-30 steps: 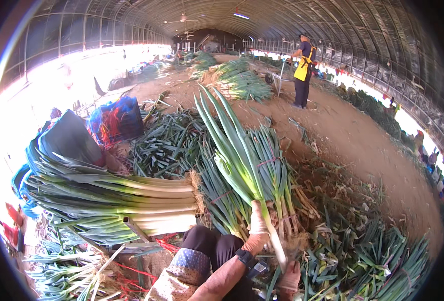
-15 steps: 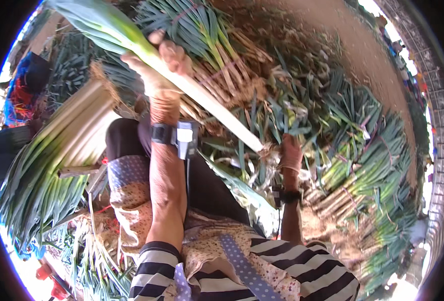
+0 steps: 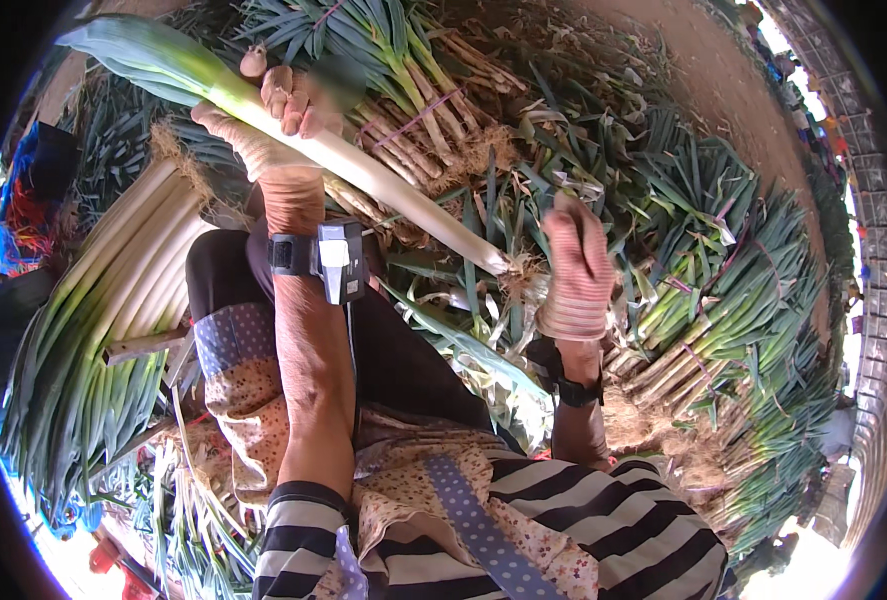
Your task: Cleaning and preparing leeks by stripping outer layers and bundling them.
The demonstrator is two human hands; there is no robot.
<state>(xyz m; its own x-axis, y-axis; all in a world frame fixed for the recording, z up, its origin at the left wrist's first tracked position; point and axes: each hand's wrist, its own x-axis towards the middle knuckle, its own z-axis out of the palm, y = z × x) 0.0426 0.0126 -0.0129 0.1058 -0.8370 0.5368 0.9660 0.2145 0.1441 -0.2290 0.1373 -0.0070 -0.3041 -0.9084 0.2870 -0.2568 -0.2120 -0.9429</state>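
Observation:
A single leek lies slantwise across the view, its green leaves at upper left and its root tuft near the middle. My left hand, in a worn glove, is closed round its stalk close to the leaves. Right of the roots and apart from them is my gloved right hand, raised with its fingers pressed together. Whatever those fingers hold, if anything, is hidden. To the left, trimmed leeks with pale stalks lie stacked against a wooden support.
Beyond my left hand lies a tied bundle of leeks with dirty roots. More tied bundles line the right side. Loose leaves litter the ground between. Bare earth shows at the far side, and my knees are below the leek.
My left hand and the leek have shifted left and slightly down at the root end. My right hand has come up and nearer, away from the roots.

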